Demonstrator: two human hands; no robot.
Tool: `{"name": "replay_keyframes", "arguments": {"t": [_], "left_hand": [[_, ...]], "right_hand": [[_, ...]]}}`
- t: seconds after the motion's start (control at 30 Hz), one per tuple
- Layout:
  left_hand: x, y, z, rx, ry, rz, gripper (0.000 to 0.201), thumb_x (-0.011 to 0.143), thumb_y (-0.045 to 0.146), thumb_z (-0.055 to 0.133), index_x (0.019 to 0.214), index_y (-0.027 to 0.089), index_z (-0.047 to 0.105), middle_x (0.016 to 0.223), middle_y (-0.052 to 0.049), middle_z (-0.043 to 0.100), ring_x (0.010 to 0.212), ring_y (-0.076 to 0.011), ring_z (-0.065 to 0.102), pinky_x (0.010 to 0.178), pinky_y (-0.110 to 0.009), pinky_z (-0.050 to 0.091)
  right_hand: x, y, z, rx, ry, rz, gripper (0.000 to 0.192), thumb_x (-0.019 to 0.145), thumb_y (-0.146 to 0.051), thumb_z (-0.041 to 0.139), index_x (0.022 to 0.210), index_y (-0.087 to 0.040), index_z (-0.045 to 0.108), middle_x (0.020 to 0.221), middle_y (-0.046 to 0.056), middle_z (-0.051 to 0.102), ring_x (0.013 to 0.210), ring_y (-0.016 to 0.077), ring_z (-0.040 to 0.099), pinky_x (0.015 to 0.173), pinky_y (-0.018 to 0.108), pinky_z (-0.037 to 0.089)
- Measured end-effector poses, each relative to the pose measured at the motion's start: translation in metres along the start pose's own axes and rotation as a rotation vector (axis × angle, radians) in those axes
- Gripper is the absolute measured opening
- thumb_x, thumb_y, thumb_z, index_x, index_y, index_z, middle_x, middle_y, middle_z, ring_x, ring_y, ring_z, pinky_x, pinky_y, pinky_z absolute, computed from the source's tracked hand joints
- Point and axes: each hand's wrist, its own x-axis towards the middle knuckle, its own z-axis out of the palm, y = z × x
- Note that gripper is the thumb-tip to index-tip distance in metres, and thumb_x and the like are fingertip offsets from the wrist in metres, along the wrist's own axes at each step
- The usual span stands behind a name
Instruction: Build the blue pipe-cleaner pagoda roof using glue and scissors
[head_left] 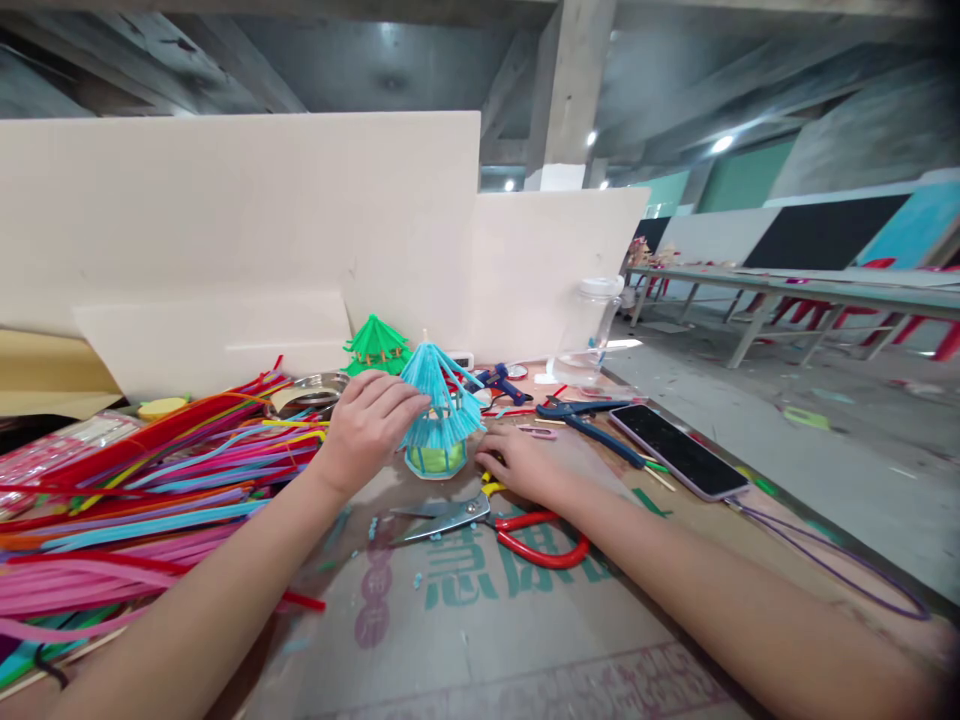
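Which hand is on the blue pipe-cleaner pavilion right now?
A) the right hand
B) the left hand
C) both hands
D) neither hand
B: the left hand grips the roof of the blue pavilion, while the right hand lies flat on the cardboard beside it, just above the red-handled scissors.

Bench layout around the small pavilion model

The blue pipe-cleaner pavilion model (439, 415) stands mid-bench (525, 640), with the left hand (367, 425) on its left side and the right hand (525, 462) just right of its base. The red-handled scissors (495, 520) lie before it, the green pipe-cleaner pavilion (376, 346) behind, the heap of loose pipe cleaners (150, 480) left, and the flat smartphone (679, 450) right.
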Motion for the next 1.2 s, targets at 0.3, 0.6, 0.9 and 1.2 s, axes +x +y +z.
{"name": "replay_keyframes", "arguments": {"t": [0.3,0.6,0.9,1.2], "left_hand": [[0.005,0.007,-0.002,0.062,-0.033,-0.082,0.021,0.089,0.032,0.064,0.106,0.020,0.065,0.103,-0.006,0.071,0.098,-0.0220,0.060,0.095,-0.039,0.042],[0.010,0.010,0.001,0.045,-0.058,-0.037,0.016,0.090,0.028,0.062,0.104,0.022,0.065,0.107,-0.003,0.072,0.102,-0.0218,0.060,0.099,-0.041,0.040],[0.014,0.009,0.001,0.022,-0.012,0.001,0.011,0.090,0.021,0.061,0.100,0.021,0.066,0.101,-0.001,0.074,0.096,-0.0188,0.063,0.098,-0.039,0.041],[0.005,0.008,-0.001,-0.022,-0.036,-0.043,0.028,0.088,0.032,0.064,0.114,0.022,0.061,0.112,-0.006,0.070,0.105,-0.0229,0.060,0.100,-0.042,0.040]], "right_hand": [[0.000,0.001,0.001,0.001,0.008,0.007,0.018,0.091,-0.016,0.055,0.081,-0.016,0.070,0.088,0.008,0.065,0.083,0.0179,0.056,0.077,0.030,0.044],[-0.001,0.003,0.003,0.025,0.015,-0.002,0.017,0.088,-0.012,0.056,0.086,-0.016,0.072,0.090,0.008,0.066,0.084,0.0185,0.058,0.079,0.031,0.045],[-0.001,0.000,0.000,0.051,0.006,-0.001,0.016,0.089,-0.013,0.056,0.087,-0.015,0.071,0.095,0.009,0.067,0.089,0.0185,0.059,0.083,0.032,0.046],[-0.002,-0.001,0.000,0.070,0.007,0.021,0.017,0.089,-0.013,0.055,0.087,-0.015,0.072,0.093,0.009,0.066,0.087,0.0187,0.057,0.081,0.032,0.045]]}}
